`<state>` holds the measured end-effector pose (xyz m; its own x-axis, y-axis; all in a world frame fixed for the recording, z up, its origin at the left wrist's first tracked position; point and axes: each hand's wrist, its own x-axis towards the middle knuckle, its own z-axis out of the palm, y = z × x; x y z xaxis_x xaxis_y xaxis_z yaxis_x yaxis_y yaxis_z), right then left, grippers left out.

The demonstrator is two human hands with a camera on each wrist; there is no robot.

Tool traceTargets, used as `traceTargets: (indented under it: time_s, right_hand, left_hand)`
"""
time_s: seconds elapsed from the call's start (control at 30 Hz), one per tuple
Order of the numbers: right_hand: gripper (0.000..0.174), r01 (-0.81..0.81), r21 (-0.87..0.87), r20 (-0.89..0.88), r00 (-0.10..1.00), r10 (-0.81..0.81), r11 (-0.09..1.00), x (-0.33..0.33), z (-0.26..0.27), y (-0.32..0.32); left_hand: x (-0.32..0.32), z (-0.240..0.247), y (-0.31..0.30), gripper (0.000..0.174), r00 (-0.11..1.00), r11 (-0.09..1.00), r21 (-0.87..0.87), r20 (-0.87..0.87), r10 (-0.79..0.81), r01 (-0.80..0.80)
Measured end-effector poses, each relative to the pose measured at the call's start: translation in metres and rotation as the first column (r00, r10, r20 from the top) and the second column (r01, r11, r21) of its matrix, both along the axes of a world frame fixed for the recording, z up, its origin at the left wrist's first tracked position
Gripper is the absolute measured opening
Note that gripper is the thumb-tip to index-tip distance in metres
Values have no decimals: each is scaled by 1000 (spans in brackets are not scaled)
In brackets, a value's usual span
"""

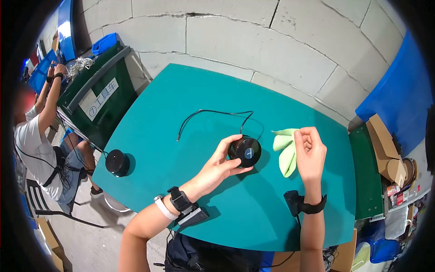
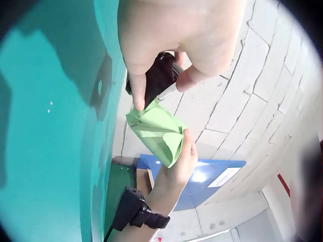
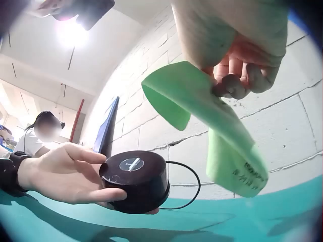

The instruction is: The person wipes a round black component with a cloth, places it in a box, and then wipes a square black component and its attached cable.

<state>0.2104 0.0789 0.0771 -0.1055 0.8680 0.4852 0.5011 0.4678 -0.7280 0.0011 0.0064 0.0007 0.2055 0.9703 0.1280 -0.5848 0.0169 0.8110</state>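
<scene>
My left hand [image 1: 209,176] grips a round black device [image 1: 244,152] by its sides, thumb and fingers spread around it above the green table. On its flat face, turned up in the right wrist view, is a round label [image 3: 131,165] with a light bar. A thin black cable [image 1: 204,110] runs from the device and curves over the tabletop. To its right, my right hand [image 1: 310,154] pinches a light green cloth [image 1: 287,159] by one edge. The cloth hangs in folds, apart from the device, and dark print shows near its lower end in the right wrist view.
A second black cylinder [image 1: 117,164] stands at the table's [image 1: 217,90] left edge. Behind is a block wall [image 1: 235,41]. A dark green tool cart [image 1: 102,90] and a seated person [image 1: 45,131] are at left; a cardboard box [image 1: 385,149] lies at right.
</scene>
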Motion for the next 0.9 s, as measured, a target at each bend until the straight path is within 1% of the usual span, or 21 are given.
traceTargets:
  time_s: [0.1, 0.23, 0.27, 0.3, 0.37, 0.4, 0.43, 0.5, 0.53, 0.6, 0.63, 0.67, 0.7, 0.73, 0.77, 0.83, 0.87, 0.9]
  right_hand:
    - [16, -26, -6, 47, 999, 27, 1000, -1, -3, 2]
    - [16, -44, 24, 32, 999, 44, 999, -3, -8, 2]
    - [15, -114, -63, -128, 986, 105, 991, -4, -9, 0]
    - [15, -194, -130, -292, 945, 150, 972, -7, -9, -2]
    - [12, -372, -134, -439, 853, 281, 918, -16, -13, -10]
    - [7, -509, -77, -179, 853, 490, 857, -19, -14, -19]
    - [7, -568, -24, 92, 818, 568, 823, -21, -5, -24]
    - [16, -681, 60, 322, 705, 632, 730, -27, -8, -24]
    - [16, -681, 58, 318, 705, 634, 730, -29, -9, -23]
    - [26, -651, 129, 440, 714, 545, 748, -30, -12, -23]
    - [26, -651, 125, 442, 712, 546, 748, -31, -12, -25]
    - [30, -595, 122, 438, 751, 494, 795, -33, -10, -28]
    - [33, -534, 120, 434, 787, 439, 837, -34, -9, -29]
    - [34, -524, 77, 413, 791, 451, 848, -32, -11, -28]
    - [34, -523, 81, 414, 792, 449, 848, -32, -10, -27]
    - [31, -447, 58, 404, 828, 388, 893, -32, -7, -28]
    - [31, -448, 53, 404, 827, 391, 893, -30, -8, -27]
    - [29, -394, 62, 430, 840, 332, 917, -27, -11, -24]
  left_hand:
    - [1, 3, -3, 63, 998, 999, -25, 48, 47, -46]
    - [1, 3, -4, 65, 997, 998, -24, 55, 59, -57]
    - [1, 2, -4, 66, 998, 999, -29, 46, 33, -32]
    - [0, 2, -3, 67, 999, 1000, -27, 35, 9, -8]
    - [1, 5, -7, 67, 999, 999, -44, 37, 10, -9]
    - [2, 4, -8, 68, 999, 998, -60, 44, 12, -9]
    - [1, 3, -8, 68, 999, 998, -62, 45, 14, -11]
    - [-2, -2, -7, 69, 999, 998, -65, -34, -3, 0]
    - [-1, -1, -7, 69, 999, 998, -59, -37, 13, -15]
    - [-4, -3, -6, 68, 999, 998, -55, -37, 11, -13]
    - [-4, -5, -6, 67, 999, 999, -44, -34, 12, -14]
    - [-2, -6, -5, 66, 994, 999, 9, -103, 42, -42]
    - [0, -6, -6, 66, 994, 999, 10, -102, 43, -42]
    - [2, -7, -8, 65, 996, 999, -6, -85, 40, -40]
    - [3, -7, -8, 65, 997, 999, -21, -68, 37, -38]
    - [3, -3, -8, 65, 997, 999, -31, -60, 37, -39]
    - [2, -2, -7, 66, 995, 999, -3, -81, 53, -53]
    - [1, -1, -8, 66, 992, 998, 25, -102, 68, -66]
